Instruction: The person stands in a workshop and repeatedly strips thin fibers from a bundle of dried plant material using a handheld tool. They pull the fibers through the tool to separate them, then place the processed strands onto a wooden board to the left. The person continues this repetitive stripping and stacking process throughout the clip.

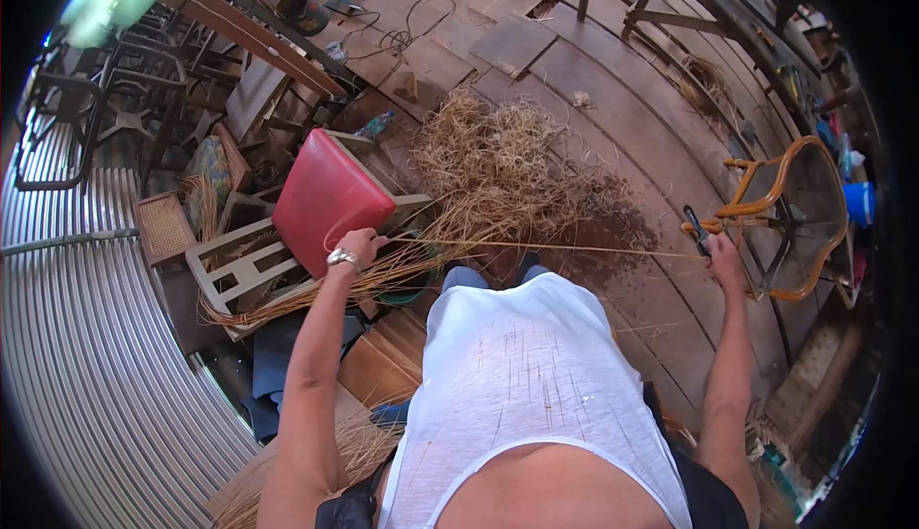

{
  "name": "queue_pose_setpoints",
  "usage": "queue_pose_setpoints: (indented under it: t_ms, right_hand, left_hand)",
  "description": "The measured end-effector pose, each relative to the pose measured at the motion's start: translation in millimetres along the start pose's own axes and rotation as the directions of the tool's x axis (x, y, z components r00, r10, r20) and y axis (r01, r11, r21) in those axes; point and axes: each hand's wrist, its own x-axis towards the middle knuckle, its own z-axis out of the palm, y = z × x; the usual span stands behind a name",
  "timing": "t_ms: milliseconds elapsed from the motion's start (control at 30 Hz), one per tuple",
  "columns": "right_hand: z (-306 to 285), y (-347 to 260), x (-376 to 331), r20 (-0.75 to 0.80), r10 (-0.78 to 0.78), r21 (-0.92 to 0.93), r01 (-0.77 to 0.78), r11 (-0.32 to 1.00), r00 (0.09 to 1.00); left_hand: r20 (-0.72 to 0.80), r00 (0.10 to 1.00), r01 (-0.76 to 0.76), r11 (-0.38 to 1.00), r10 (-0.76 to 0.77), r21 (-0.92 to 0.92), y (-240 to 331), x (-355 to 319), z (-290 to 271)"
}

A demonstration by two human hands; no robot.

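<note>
A long thin rattan strip [555, 245] is stretched nearly level across the front of me. Its left part runs to my left hand [361, 245], which pinches it and wears a metal watch on the wrist. At the far end of the strip my right hand [726, 263] is closed, holding a dark hand tool [696, 227] that points up and away; its exact kind is unclear. A bundle of long rattan strips [287, 311] lies below my left hand, across a pale wooden chair frame [239, 275]. Beyond the strip is a heap of tangled rattan shavings [493, 151].
A chair with a red padded seat [330, 199] stands beside my left hand. An orange-brown curved chair frame [804, 218] is close to my right hand. Corrugated metal sheeting [105, 357] covers the left side. Dark furniture frames and a cable [407, 36] lie farther off.
</note>
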Motion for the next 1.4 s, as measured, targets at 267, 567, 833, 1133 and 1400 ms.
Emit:
queue_pose_setpoints:
  t_ms: [267, 567, 833, 1133, 1400]
  right_hand:
    - [133.8, -127.3, -37.2, -0.048, -0.279, 0.138, 0.283, 0.949, 0.959]
    - [150.8, -178.2, -67.5, 0.231, -0.254, 0.369, 0.157, 0.916, 0.939]
    - [132.3, -140.8, -53.3, 0.285, -0.210, 0.274, 0.131, 0.953, 0.935]
    - [196.0, -216.5, -75.5, 0.581, 0.015, 0.740, -0.535, 0.408, 0.814]
    - [169.0, -240.8, -41.1, 0.541, 0.009, 0.841, -0.540, -0.028, 0.841]
  left_hand:
    - [0.110, 0.862, -0.461, 0.855, 0.495, -0.237, 185.3, 35.1, 87.8]
    - [0.242, 0.799, -0.395, 0.784, 0.550, -0.479, 201.9, 7.2, 51.7]
    - [0.272, 0.888, -0.285, 0.908, 0.370, -0.306, 119.6, -0.8, 53.5]
    - [-0.351, 0.889, -0.394, 0.881, 0.292, -0.263, 176.6, 0.8, 86.1]
    - [0.093, 0.842, -0.159, 0.409, 0.531, -0.899, 224.5, -10.4, 122.3]
